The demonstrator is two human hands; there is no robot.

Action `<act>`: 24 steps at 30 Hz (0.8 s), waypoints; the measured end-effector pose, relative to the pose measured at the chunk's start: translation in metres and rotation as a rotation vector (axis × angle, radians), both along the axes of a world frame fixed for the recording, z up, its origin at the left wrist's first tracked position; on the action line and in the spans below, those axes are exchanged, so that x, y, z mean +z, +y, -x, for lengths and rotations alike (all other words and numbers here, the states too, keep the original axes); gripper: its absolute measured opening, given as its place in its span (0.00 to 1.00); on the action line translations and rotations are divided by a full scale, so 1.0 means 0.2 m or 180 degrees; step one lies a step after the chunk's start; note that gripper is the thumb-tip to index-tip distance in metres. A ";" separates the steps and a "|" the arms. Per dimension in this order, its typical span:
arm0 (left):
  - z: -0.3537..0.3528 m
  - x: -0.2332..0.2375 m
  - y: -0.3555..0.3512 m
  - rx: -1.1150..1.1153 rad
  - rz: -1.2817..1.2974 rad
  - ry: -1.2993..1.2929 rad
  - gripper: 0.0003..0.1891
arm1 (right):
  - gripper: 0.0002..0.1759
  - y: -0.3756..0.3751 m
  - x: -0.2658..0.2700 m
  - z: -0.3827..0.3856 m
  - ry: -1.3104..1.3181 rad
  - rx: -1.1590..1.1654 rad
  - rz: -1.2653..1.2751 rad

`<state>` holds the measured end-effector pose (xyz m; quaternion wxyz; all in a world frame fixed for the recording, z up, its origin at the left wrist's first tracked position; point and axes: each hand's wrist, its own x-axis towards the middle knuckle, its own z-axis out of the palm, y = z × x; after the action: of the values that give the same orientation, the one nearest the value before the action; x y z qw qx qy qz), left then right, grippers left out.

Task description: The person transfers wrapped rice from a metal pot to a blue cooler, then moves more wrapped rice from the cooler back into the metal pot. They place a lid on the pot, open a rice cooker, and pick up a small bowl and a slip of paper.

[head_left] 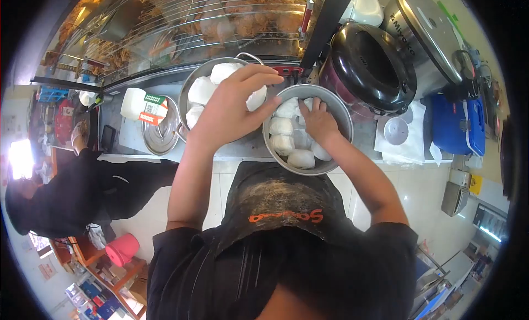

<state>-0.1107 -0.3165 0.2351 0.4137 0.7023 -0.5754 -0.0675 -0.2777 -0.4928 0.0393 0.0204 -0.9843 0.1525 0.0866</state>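
My left hand (234, 102) hovers over the near right part of a metal pot (190, 80) that holds several white wrapped bundles (202, 91). Its fingers are spread and nothing is in them. Right of that pot stands a round metal pan (344, 113) with several more white bundles (301, 158) along its wall. My right hand (318, 119) reaches into this pan from the right, its fingertips down on a white bundle at the back. How firmly the fingers hold it is hard to make out.
Behind the pots is a glass case with a wire rack (231, 17). A black-lidded cooker (369, 66), a steel Miyako container (421, 39) and a blue box (454, 124) stand right. Left are a metal lid (157, 138), a carton (144, 106) and a co-worker in black (99, 188).
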 end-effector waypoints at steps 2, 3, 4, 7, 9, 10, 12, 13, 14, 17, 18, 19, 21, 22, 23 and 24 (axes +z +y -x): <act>0.02 -0.02 -0.01 -0.0076 0.0010 0.0035 0.15 | 0.30 0.02 -0.04 -0.05 0.0121 -0.0099 0.0281; 0.02 -0.02 -0.01 -0.0076 0.0037 0.0009 0.15 | 0.27 0.01 -0.06 -0.06 0.0170 -0.0025 0.0353; 0.01 -0.01 0.00 -0.0065 0.0070 -0.0016 0.16 | 0.24 0.00 -0.08 -0.08 0.0221 0.0058 0.0431; 0.00 0.01 0.07 0.0104 0.0141 0.0020 0.16 | 0.22 -0.08 -0.16 -0.04 0.0049 0.0016 -0.0059; 0.00 0.02 0.13 0.0226 0.0149 0.0075 0.17 | 0.24 -0.13 -0.10 -0.04 0.0012 -0.0053 -0.0495; 0.01 0.02 0.16 0.0260 0.0130 0.0114 0.17 | 0.26 -0.11 0.19 0.00 0.0099 -0.0073 -0.0651; 0.07 0.00 0.21 0.0304 0.0093 0.0459 0.19 | 0.30 -0.11 0.33 0.03 0.0005 -0.0158 -0.1149; 0.11 -0.03 0.22 0.0202 -0.0003 0.0666 0.20 | 0.32 -0.18 0.29 0.07 -0.0170 -0.0216 -0.1493; 0.14 -0.05 0.22 0.0062 -0.0128 0.0764 0.25 | 0.34 -0.21 0.27 0.10 -0.0331 -0.0282 -0.1846; 0.27 -0.15 0.16 -0.0062 -0.0116 0.0979 0.35 | 0.35 -0.19 0.42 0.15 -0.0325 -0.2269 -0.4606; 0.32 -0.20 0.13 -0.0062 -0.0044 0.1030 0.39 | 0.35 -0.17 0.41 0.18 -0.0559 -0.2215 -0.5349; 0.35 -0.25 0.11 -0.0098 -0.0017 0.1149 0.41 | 0.34 -0.15 0.42 0.18 -0.0517 -0.2064 -0.5578; 0.40 -0.30 0.09 -0.0215 0.0029 0.1373 0.45 | 0.32 -0.06 0.46 0.16 -0.0467 -0.1768 -0.6037; 0.41 -0.29 0.10 -0.0101 -0.0119 0.1704 0.45 | 0.31 -0.04 0.47 0.14 -0.0409 -0.1636 -0.6051; 0.40 -0.28 0.11 -0.0088 -0.0185 0.2076 0.45 | 0.29 -0.02 0.48 0.12 -0.0353 -0.1503 -0.6064; 0.37 -0.27 0.14 -0.0077 -0.0257 0.2446 0.45 | 0.28 0.00 0.49 0.09 -0.0251 -0.1391 -0.5861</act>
<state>-0.1849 -0.2878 0.1817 0.5704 0.6347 -0.3835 -0.3532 -0.2948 -0.4937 0.1373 0.8100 -0.5332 0.2044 0.1338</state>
